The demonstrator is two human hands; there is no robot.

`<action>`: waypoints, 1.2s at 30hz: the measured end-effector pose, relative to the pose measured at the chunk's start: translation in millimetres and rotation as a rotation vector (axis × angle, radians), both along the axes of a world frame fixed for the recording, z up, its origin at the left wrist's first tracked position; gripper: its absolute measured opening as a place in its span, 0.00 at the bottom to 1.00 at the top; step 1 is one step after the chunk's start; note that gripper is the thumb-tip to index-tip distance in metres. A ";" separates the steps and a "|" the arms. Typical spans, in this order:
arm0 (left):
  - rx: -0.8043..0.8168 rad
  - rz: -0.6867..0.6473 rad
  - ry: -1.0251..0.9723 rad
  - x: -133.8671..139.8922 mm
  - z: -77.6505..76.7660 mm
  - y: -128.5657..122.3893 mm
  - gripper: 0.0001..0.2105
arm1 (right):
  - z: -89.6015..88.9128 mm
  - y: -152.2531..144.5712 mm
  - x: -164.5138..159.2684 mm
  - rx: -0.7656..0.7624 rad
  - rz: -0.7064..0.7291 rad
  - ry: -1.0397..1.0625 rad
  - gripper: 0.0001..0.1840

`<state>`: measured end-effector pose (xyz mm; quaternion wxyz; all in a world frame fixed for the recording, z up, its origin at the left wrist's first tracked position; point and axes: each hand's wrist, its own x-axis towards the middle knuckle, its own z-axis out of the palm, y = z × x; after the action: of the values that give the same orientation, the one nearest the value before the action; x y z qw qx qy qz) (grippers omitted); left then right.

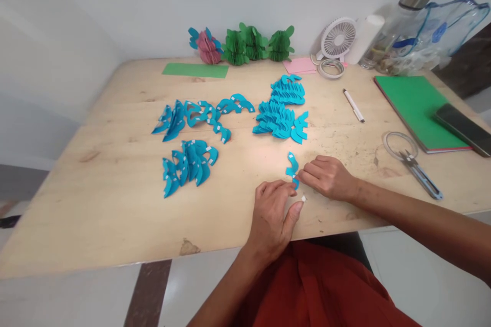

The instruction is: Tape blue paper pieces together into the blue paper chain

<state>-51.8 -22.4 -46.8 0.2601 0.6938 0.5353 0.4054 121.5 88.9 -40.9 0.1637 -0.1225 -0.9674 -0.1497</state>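
A wavy blue paper cutout [292,162] with small white tape pieces lies flat on the table between my hands. The fingertips of my left hand [271,212] rest on its near end, with the thumb spread apart. A tiny white piece of tape [304,198] shows at that thumb's tip. My right hand [327,178] is closed, its fingertips pinched together against the cutout's right edge; whatever is between them is hidden. Taped blue cutouts [187,163] stand and lie to the left. Beyond my hands sit stacks of folded blue cutouts [274,120].
Green paper figures [251,43] and a pink one [209,47] line the wall. At right are a small fan [338,38], tape roll [331,68], white pen [353,106], cutter [422,176], green folder [416,107], phone [464,127] and bottle [406,25].
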 end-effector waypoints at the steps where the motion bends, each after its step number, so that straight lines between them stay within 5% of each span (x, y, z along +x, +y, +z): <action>1: 0.000 0.000 0.002 0.0 0.1 0.0 0.04 | -0.1 0.8 0.3 -0.001 0.009 -0.008 0.12; 20: -0.001 0.009 0.017 0.4 -0.3 0.1 0.05 | 4.9 9.3 -0.9 -0.036 0.090 -0.109 0.15; 36: 0.010 0.004 0.004 0.1 0.3 1.0 0.04 | -11.4 -16.7 -4.0 -0.189 -0.211 0.112 0.09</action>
<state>-51.6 -21.4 -46.5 0.2547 0.6948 0.5351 0.4074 117.5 72.2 -52.3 0.1887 -0.2464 -0.9482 -0.0672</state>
